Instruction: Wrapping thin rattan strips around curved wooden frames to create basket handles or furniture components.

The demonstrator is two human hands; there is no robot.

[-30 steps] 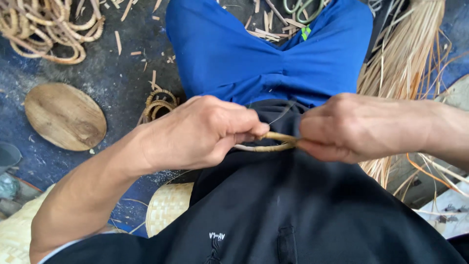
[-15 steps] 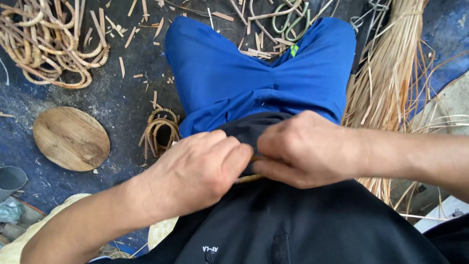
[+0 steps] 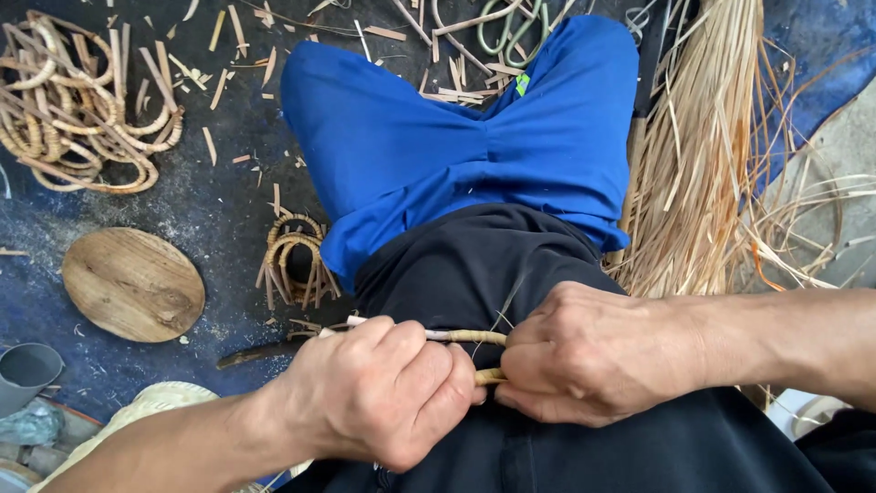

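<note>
Person, head view: bare left hand [image 3: 383, 397] and bare right hand [image 3: 584, 365], forearms uncovered, no sleeves seen. A black cloth garment [image 3: 474, 265] is worn over the lap; bright blue cloth trousers [image 3: 456, 146] are worn below, creased at the middle.

Both fists are drawing back toward the body. The left hand [image 3: 383, 397] and right hand [image 3: 584, 365], overlapping half a second ago, are now sitting knuckle to knuckle, exposing two short lengths of the thin tan rattan cane [image 3: 470, 338] between the grips. More of the blue cloth [image 3: 465, 137] is showing beyond the grips.
</note>
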